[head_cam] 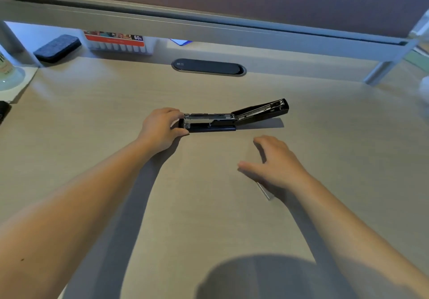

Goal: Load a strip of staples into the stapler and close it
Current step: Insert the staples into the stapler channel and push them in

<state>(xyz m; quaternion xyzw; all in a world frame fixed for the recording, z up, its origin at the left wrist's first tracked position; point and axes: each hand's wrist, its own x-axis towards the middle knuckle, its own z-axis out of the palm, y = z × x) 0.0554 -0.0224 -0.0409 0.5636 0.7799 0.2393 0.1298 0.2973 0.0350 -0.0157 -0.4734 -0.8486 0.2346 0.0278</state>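
At centre frame a black stapler [234, 117] lies on the pale wood counter [116, 103], its lid swung up and back toward the right, the metal magazine exposed. The left hand [160, 128] reaches in from lower left, arm extended, fingers [173, 112] and thumb closed on the stapler's left end. The right hand [276, 161] hovers palm-down at centre right, fingers spread wide, holding nothing. A staple strip [264, 190] lies on the counter just below it, partly hidden by the wrist.

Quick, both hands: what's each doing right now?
Left hand: gripping the open stapler at its front end.
Right hand: open, empty, above the staples.
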